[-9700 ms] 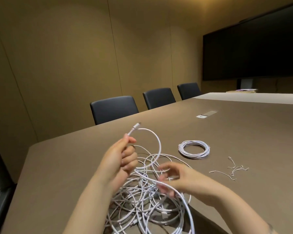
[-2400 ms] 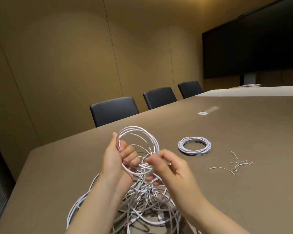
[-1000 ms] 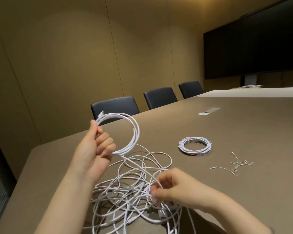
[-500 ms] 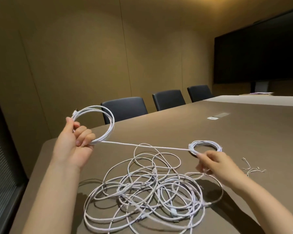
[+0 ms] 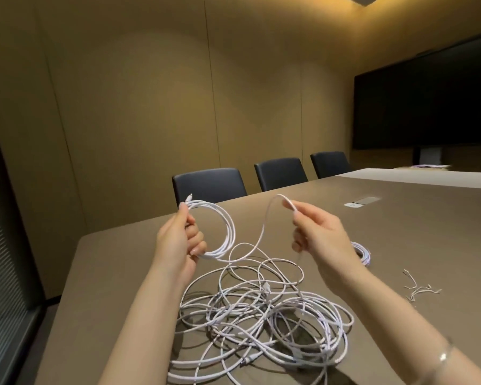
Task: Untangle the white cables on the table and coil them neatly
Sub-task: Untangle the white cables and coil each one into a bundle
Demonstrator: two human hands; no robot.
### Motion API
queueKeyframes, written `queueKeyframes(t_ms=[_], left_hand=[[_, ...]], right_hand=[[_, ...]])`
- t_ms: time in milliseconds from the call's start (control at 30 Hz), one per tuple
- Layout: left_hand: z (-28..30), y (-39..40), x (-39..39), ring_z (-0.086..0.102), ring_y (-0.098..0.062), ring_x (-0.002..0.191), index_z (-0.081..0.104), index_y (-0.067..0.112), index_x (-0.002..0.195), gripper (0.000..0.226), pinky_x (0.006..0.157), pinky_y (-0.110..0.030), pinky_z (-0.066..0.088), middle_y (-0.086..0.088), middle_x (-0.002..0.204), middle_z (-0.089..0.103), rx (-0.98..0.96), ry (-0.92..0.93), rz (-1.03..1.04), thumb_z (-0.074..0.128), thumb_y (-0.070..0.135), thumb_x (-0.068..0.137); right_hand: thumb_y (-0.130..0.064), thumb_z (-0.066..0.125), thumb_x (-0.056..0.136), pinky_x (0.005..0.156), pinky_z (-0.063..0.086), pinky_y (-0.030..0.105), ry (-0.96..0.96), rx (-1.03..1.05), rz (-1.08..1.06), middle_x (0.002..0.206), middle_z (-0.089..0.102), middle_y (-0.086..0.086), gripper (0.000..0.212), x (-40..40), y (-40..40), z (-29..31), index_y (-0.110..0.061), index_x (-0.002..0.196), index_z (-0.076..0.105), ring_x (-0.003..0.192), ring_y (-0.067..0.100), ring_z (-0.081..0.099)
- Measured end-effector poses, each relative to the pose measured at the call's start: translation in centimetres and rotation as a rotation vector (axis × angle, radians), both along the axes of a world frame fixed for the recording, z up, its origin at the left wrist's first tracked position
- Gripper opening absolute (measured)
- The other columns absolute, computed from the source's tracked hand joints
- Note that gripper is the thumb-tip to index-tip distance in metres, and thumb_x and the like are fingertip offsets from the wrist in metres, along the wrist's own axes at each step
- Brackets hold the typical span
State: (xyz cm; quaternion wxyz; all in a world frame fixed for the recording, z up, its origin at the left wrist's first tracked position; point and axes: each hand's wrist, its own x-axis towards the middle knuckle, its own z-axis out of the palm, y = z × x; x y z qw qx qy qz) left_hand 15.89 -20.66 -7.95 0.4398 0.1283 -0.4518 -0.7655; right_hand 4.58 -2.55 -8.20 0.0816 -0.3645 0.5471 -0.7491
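While the left hand grips a small coil by curling its fingers round it, the right hand pinches the same cable's loose run above the bench. Beneath, a white tangle sprawls near the bench's near edge. These cables look light, limp and springy; best held at the coil's crossing, feeding slack gently. A finished coil lies beyond the right hand.

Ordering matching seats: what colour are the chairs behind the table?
Black, or very dark, chairs; head view, the only one.
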Motion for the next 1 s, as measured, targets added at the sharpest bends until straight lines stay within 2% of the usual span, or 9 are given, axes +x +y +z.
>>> queueKeyframes(t_ms=[100,233,400,533,667,767,867,933,1000], left_hand=[[0.1,0.8,-0.3,0.016,-0.005,0.032,0.041,0.015,0.069,0.040,0.031,-0.017,0.016,0.007,0.043,0.021,-0.007,-0.035,-0.063,0.050,0.038,0.101],[0.3,2.6,-0.5,0.019,-0.004,0.031,0.045,0.017,0.063,0.049,0.032,-0.016,0.019,0.008,0.039,0.023,-0.026,-0.074,-0.209,0.057,0.057,0.089],[0.5,3.9,-0.3,0.054,-0.009,0.045,0.055,0.017,0.058,0.042,0.050,-0.020,0.049,0.004,0.055,0.050,0.037,-0.019,-0.300,0.067,0.052,0.079],[0.1,2.8,-0.3,0.043,-0.010,0.046,0.046,0.018,0.056,0.037,0.044,-0.021,0.044,0.004,0.053,0.040,0.041,0.028,-0.310,0.067,0.041,0.076],[0.2,1.8,0.2,0.023,-0.008,0.039,0.032,0.020,0.052,0.049,0.037,-0.018,0.023,0.006,0.048,0.023,0.102,0.126,-0.428,0.055,0.040,0.091],[0.2,1.4,0.8,0.022,-0.008,0.040,0.031,0.019,0.054,0.051,0.040,-0.019,0.019,0.005,0.050,0.022,0.159,0.184,-0.540,0.047,0.039,0.098],[0.1,1.9,0.8,0.025,-0.007,0.039,0.033,0.018,0.055,0.052,0.037,-0.017,0.024,0.005,0.049,0.025,0.165,0.176,-0.637,0.043,0.040,0.101],[0.1,2.3,0.5,0.025,-0.007,0.037,0.035,0.017,0.057,0.051,0.037,-0.017,0.022,0.005,0.049,0.024,0.159,0.154,-0.667,0.041,0.040,0.102],[0.1,2.5,0.4,0.025,-0.007,0.037,0.039,0.015,0.060,0.048,0.037,-0.017,0.023,0.004,0.049,0.025,0.141,0.110,-0.651,0.041,0.040,0.101]], right_hand=[[-0.013,0.057,0.096,0.052,0.046,0.021,0.230,-0.011,-0.066,0.083,0.058,0.006,0.024,1.9,-1.8,1.1,-0.031,0.107,0.069,0.055,0.009,0.050],[-0.010,0.071,0.086,0.059,0.051,0.022,0.384,-0.080,-0.118,0.088,0.067,0.002,0.019,4.1,-4.3,0.4,-0.018,0.103,0.076,0.064,0.006,0.059],[-0.008,0.072,0.084,0.074,0.052,0.020,0.524,-0.092,-0.160,0.089,0.066,-0.002,0.018,6.3,-6.3,-1.9,-0.016,0.100,0.077,0.083,0.007,0.062],[-0.013,0.070,0.086,0.071,0.047,0.015,0.612,-0.016,-0.159,0.089,0.062,-0.003,0.019,6.1,-6.5,-2.4,-0.018,0.103,0.077,0.080,0.007,0.059],[-0.024,0.072,0.085,0.064,0.044,0.016,0.652,-0.078,-0.343,0.081,0.062,-0.007,0.005,4.2,-5.1,-1.1,-0.019,0.084,0.073,0.074,0.009,0.059],[-0.038,0.066,0.089,0.078,0.046,0.025,0.489,-0.020,-0.510,0.101,0.055,-0.012,0.022,1.8,-4.0,-0.3,-0.025,0.106,0.061,0.095,0.007,0.053],[-0.046,0.049,0.096,0.095,0.048,0.031,0.178,0.149,-0.179,0.125,0.055,-0.007,0.040,0.8,-3.6,0.1,-0.026,0.131,0.051,0.114,0.012,0.055],[-0.040,0.040,0.101,0.079,0.056,0.034,-0.068,0.121,0.123,0.102,0.070,0.003,0.034,0.9,-3.6,0.3,-0.017,0.114,0.061,0.088,0.021,0.069],[-0.033,0.038,0.104,0.061,0.054,0.032,-0.227,0.036,0.285,0.074,0.066,0.007,0.036,1.1,-3.4,0.4,-0.008,0.094,0.063,0.056,0.020,0.062]])
